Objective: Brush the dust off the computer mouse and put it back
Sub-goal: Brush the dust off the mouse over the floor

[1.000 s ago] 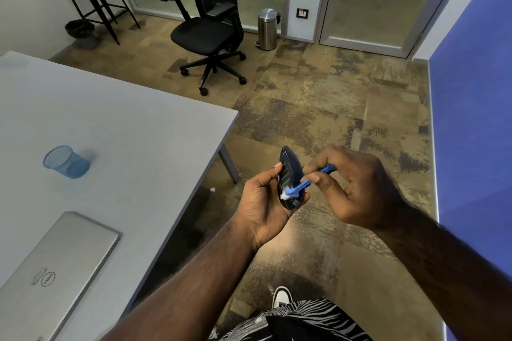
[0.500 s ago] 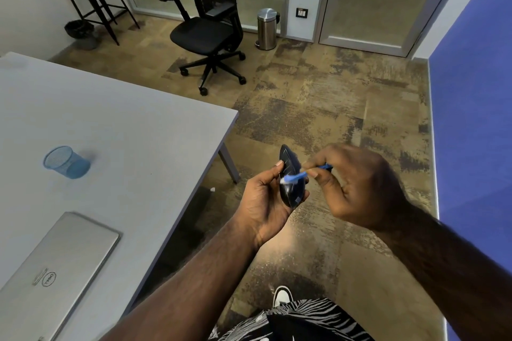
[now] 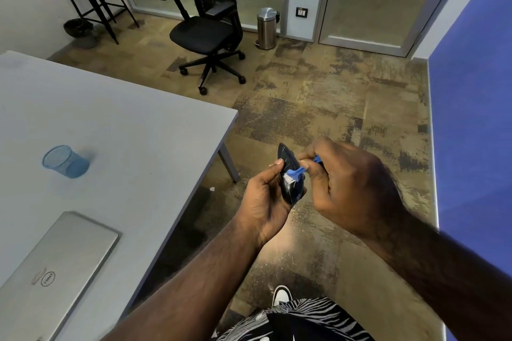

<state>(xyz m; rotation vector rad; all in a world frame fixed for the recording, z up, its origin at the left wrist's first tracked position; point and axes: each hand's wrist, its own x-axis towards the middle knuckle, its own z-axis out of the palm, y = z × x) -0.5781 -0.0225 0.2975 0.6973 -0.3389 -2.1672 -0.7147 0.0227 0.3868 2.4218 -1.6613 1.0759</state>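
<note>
The grey table [image 3: 116, 130] is occupying the left of the scene, with patterned carpet [image 3: 318, 108] running to the right of it. A black office chair [image 3: 210, 33] is standing at the far side, with a steel bin [image 3: 266, 28] to its right. A closed silver laptop [image 3: 52, 271] is lying at the near left corner of the table, and a blue mesh cup [image 3: 66, 161] is lying on its side farther along, well apart from the laptop. The person is standing beside the table's right edge, both hands raised over the carpet. The left hand [image 3: 263, 202] is wrapping its fingers and thumb around the black computer mouse [image 3: 288, 177], holding it on edge, off the table. The right hand [image 3: 354, 188] is pinching the blue brush [image 3: 297, 173] between its closed fingers, with the white bristles touching the mouse's surface.
</note>
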